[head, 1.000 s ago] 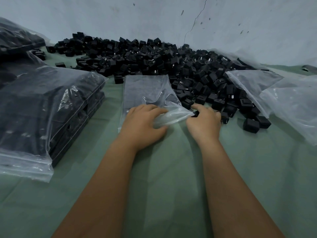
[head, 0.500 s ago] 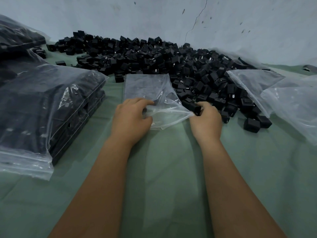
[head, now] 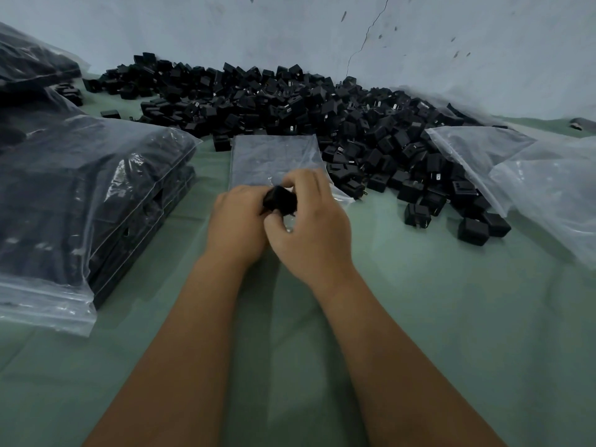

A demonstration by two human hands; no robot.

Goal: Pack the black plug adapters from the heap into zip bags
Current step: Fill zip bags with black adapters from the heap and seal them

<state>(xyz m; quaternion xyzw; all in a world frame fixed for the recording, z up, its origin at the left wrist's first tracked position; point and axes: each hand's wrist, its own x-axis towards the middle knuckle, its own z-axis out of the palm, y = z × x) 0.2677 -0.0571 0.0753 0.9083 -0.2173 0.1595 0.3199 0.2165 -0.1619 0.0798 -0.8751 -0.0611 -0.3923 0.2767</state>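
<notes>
Black adapter (head: 279,201) pinched in right hand (head: 309,230) grip; left hand (head: 237,221) curled on zip bag (head: 274,159) mouth

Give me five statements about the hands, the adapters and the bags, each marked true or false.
1. The right hand holds a black adapter. True.
2. The heap of adapters lies between the person and the flat zip bag. False: it lies beyond and right of it.
3. The filled bags sit on the left. True.
4. The left hand rests on the filled bags. False: it is at the flat bag's mouth.
5. The cloth is red. False: green.
</notes>
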